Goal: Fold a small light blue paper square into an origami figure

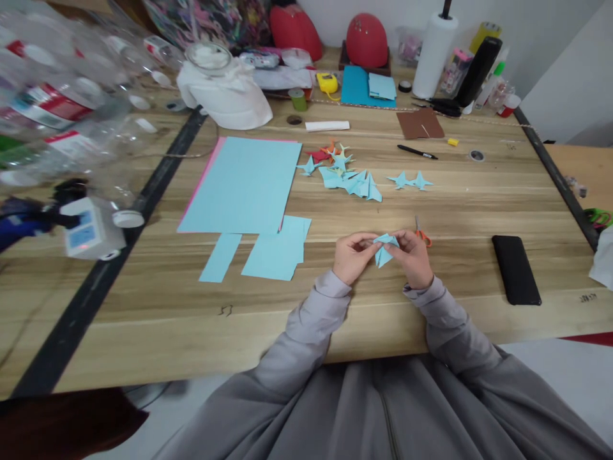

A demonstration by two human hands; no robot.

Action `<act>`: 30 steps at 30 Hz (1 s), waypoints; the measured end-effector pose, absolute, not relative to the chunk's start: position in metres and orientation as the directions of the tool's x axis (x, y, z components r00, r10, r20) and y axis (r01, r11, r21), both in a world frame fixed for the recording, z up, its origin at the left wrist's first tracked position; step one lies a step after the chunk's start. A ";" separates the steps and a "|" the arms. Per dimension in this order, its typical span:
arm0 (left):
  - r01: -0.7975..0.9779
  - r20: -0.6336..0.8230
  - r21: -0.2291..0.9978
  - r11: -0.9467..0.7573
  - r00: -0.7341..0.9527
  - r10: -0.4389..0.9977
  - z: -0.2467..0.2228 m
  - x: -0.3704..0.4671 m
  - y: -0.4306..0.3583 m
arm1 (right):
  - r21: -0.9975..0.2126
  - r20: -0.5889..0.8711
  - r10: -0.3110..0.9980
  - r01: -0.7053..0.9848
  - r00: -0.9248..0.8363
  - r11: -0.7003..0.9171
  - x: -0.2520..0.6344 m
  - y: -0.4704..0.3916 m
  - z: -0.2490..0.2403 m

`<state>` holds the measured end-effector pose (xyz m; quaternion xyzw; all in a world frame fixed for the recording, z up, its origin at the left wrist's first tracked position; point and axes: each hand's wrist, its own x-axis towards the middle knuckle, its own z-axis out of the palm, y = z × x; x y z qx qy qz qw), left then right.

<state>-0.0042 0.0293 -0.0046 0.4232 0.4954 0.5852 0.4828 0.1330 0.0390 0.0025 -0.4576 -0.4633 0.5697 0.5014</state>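
Two bare hands, one workpiece. Left hand (352, 259) and right hand (414, 259): each narrowed, thumb against fingers, pinching one folded blue paper (384, 250) from its two sides. The paper sits between the hands, above the wooden table (373, 332), a pointed flap directed toward the wearer.

Near the hands: 1 pair of scissors (423, 238), orange-handled, just beyond the right hand. 1 black phone (516, 269), lying flat, well to the right of the right hand.

Left of the left hand: 1 narrow blue strip (220, 258); nearer, a wider blue piece (278, 249), single or layered, cannot tell. Both partly under the large blue sheet (246, 185), which has pink paper (209, 167) showing at its edge.

Beyond the hands: 2 small blue folded figures (410, 181), side by side. Farther left, a cluster of folded papers (352, 181) in blue, red, orange and pale yellow; pieces overlap, count uncertain. Farther out, right of the pair: 1 black pen (417, 152), 1 small tape roll (477, 155), 1 yellow bit (453, 142), 1 brown sheet (420, 124).
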 end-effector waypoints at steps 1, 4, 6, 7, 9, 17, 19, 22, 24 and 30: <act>-0.140 0.013 0.989 -0.040 -0.186 0.982 -0.005 -0.004 0.030 | -0.986 -0.058 0.995 -0.149 -0.081 -0.070 0.133 0.039 0.003; -0.125 -0.003 0.992 -0.022 -0.195 0.981 -0.007 -0.005 0.030 | -0.984 -0.066 0.994 -0.157 -0.082 -0.079 0.132 0.039 0.004; -0.133 -0.006 0.991 -0.019 -0.186 0.983 -0.007 -0.005 0.030 | -0.983 -0.072 0.993 -0.163 -0.088 -0.086 0.133 0.040 0.004; -0.145 -0.003 0.989 -0.023 -0.174 0.985 -0.006 -0.006 0.030 | -0.982 -0.075 0.993 -0.166 -0.094 -0.090 0.133 0.040 0.004; -0.180 0.011 0.983 -0.035 -0.132 0.991 -0.005 -0.007 0.029 | -0.981 -0.078 0.992 -0.172 -0.098 -0.094 0.134 0.041 0.003; -0.103 0.133 0.984 -0.145 -0.113 0.985 -0.004 -0.009 0.031 | -0.978 -0.079 0.991 -0.184 -0.107 -0.098 0.134 0.042 -0.002; -0.084 0.153 0.983 -0.164 -0.123 0.980 -0.004 -0.009 0.031 | -0.978 -0.085 0.989 -0.181 -0.121 -0.106 0.134 0.042 -0.002; -0.050 0.211 0.975 -0.218 -0.115 0.971 -0.005 -0.009 0.031 | -0.981 -0.088 0.983 -0.158 -0.162 -0.114 0.134 0.042 -0.001; -0.038 0.249 0.967 -0.253 -0.083 0.965 -0.005 -0.010 0.031 | -0.983 -0.096 0.977 -0.139 -0.192 -0.124 0.135 0.042 0.000; -0.029 0.290 0.956 -0.292 -0.070 0.955 -0.006 -0.012 0.032 | -0.982 -0.114 0.965 -0.123 -0.236 -0.146 0.134 0.041 -0.001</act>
